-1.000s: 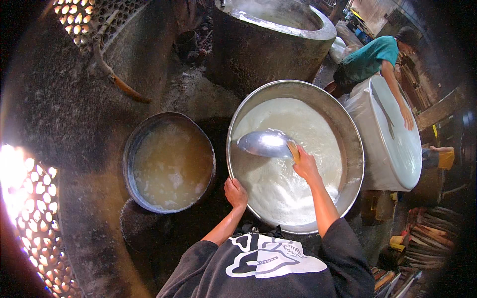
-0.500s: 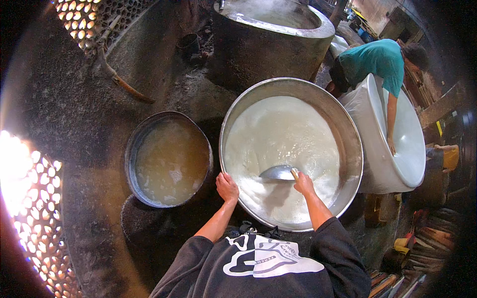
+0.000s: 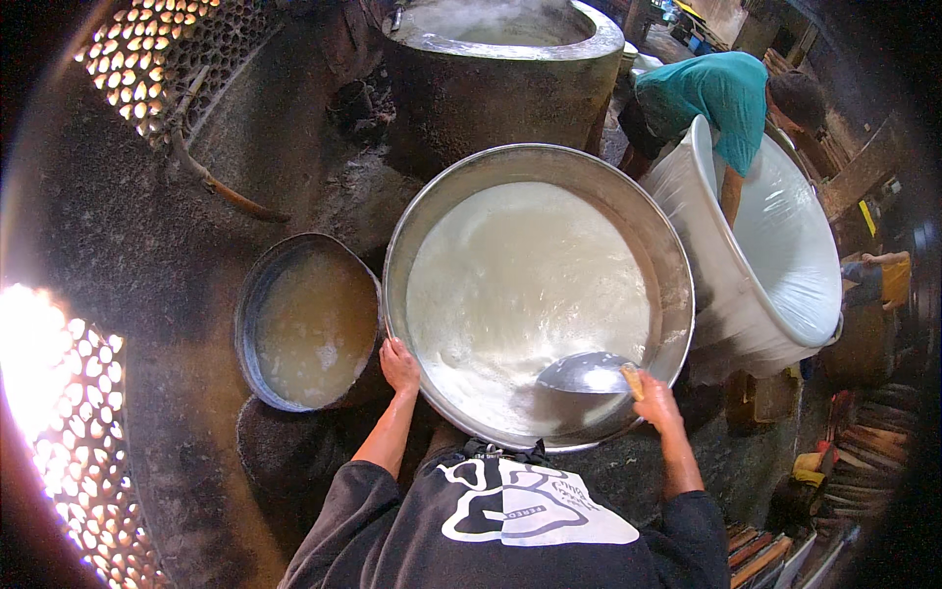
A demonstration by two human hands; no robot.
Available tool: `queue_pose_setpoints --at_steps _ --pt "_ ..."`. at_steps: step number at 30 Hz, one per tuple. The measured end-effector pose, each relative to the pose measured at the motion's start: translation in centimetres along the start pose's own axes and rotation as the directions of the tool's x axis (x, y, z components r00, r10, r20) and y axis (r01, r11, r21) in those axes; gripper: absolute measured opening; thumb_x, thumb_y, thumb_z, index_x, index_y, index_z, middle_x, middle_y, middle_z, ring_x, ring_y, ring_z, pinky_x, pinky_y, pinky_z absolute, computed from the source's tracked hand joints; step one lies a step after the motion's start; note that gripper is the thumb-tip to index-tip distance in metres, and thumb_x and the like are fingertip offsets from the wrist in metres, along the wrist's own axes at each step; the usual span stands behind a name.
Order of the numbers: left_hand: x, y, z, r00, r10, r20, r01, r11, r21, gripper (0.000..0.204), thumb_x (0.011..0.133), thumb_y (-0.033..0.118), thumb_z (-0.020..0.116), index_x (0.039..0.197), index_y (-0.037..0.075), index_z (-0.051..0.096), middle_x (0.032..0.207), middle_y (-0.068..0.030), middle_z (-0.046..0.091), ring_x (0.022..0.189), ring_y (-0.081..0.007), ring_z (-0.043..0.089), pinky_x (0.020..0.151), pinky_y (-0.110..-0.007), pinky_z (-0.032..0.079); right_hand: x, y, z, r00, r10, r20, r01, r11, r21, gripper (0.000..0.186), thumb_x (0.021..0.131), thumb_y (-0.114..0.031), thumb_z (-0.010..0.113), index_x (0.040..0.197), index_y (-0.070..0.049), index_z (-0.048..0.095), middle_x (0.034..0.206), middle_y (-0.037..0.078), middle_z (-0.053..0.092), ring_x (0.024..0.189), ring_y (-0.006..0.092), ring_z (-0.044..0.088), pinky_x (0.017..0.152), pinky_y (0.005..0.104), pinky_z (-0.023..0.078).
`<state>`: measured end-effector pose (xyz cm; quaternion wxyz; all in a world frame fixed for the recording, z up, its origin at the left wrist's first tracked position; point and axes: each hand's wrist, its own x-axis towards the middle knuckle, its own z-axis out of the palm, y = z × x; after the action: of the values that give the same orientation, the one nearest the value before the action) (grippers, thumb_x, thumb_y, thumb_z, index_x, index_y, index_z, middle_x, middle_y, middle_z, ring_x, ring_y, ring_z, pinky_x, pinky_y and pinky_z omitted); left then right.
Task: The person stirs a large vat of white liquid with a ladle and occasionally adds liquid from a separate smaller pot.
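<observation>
1 ladle (image 3: 579,374) over 1 basin's (image 3: 673,280) liquid (image 3: 530,265), near-right | right hand (image 3: 656,401) clamped on its handle (image 3: 633,382) | left hand (image 3: 399,366) touching basin rim, can't tell if gripping | 1 pan (image 3: 247,336) left | 1 tub (image 3: 711,280) right, 1 co-worker (image 3: 708,96) bent into it | 1 vat (image 3: 491,103) beyond
</observation>
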<state>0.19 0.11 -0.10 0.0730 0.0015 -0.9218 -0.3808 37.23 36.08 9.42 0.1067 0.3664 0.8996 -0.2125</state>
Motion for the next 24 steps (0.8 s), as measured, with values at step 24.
queue_pose_setpoints --at_steps 24 --pt "-0.1 0.7 -0.5 0.998 -0.042 0.054 0.047 0.994 -0.096 0.042 0.097 0.032 0.038 0.102 -0.005 0.055 0.101 -0.0265 0.058 0.099 -0.0434 0.052 0.087 -0.047 0.040 11.7 -4.2 13.6 0.995 0.066 -0.074 -0.037 0.938 0.345 0.042 0.067 -0.005 0.062 0.108 -0.004 0.053 0.067 0.016 0.063 0.048 0.0242 0.062 0.042 0.0368 0.051"
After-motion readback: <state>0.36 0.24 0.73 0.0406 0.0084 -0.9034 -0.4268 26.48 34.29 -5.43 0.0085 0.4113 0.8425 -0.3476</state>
